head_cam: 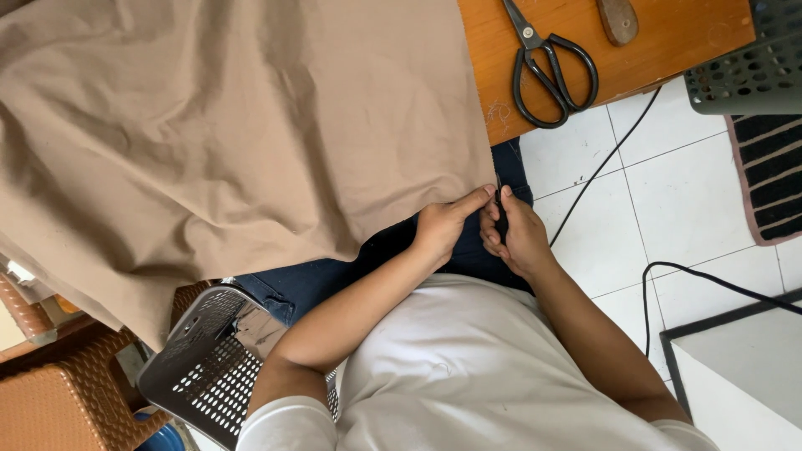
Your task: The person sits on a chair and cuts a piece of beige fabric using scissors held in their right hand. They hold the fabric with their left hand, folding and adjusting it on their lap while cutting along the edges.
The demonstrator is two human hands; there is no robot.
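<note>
I see no packages, labels, signs or screens anywhere around the wooden table (668,50) from my feed; nothing printed or boxed shows beside it, below it or on its top.

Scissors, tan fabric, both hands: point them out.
scissors (547,71): head view, on the pivot area above the black handles.
tan fabric (234,134): head view, mid-sheet.
left hand (441,224): head view, back of hand.
right hand (520,238): head view, back of hand.

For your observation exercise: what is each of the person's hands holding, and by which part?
The left hand pinches the tan woven cloth at its lower corner edge. The right hand grips a small dark slim tool around its middle; its kind cannot be told.
</note>
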